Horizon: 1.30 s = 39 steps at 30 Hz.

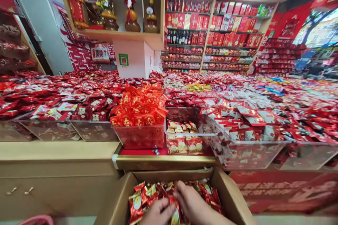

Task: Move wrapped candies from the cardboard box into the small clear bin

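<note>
Low in front of the gold-edged shop counter, an open brown cardboard box holds the red-and-gold foil sweet packets, and both hands are down among them. Just above, on the counter, a clear plastic bin is only part-filled with packets that look the same, beside a fuller clear bin heaped with orange-red wrappers.

Gathering here probably goes best by scooping from underneath instead of pinching from the top. The foil looks slippery, so a cupped palm should hold more packets than fingertips would. Pressing the two hands toward each other ought to trap the loose ones between them, and lifting level should stop any sliding off over the box wall.

The left hand lies palm inward at the box's near edge, its fingers curled shut around several packets, and one gold-faced packet stands up against its thumb side. The right hand rests back-up beside it, nearly touching, wrist toward the right-hand wall, its fingers reaching forward and down into the heap. Whether they grip anything underneath is hidden
</note>
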{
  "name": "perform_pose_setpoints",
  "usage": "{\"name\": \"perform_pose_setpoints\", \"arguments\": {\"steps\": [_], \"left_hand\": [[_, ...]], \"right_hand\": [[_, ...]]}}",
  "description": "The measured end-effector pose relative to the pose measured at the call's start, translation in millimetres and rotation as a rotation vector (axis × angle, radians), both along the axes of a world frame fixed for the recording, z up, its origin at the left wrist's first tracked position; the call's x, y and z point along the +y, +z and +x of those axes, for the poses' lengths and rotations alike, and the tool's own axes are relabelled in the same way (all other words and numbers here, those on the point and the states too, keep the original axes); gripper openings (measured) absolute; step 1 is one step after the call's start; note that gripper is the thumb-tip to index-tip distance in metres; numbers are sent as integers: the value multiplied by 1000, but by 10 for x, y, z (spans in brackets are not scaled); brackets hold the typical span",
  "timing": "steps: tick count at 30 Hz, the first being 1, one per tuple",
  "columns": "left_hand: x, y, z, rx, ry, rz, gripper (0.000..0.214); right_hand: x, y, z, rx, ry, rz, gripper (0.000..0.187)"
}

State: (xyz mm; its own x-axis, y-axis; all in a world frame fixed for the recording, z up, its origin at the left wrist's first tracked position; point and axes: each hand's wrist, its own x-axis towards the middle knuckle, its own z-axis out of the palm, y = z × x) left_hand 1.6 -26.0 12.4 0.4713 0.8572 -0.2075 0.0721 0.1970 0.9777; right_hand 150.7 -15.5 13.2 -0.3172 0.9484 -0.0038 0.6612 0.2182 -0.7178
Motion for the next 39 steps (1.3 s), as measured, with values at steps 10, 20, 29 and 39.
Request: {"name": "perform_pose_setpoints", "arguments": {"steps": [10,20,29,39], "left_hand": [[-108,240,41,-114,185,-120,23],[-30,239,5,-157,317,-42,17],[42,195,-78,-154,385,-6,11],[-109,233,10,-531,245,-639,23]], "right_hand": [[18,273,73,262,-122,58,18],[-14,237,37,815,-14,-408,41],[21,245,15,870,-91,-448,29],[-65,430,29,972,242,-540,46]]}}
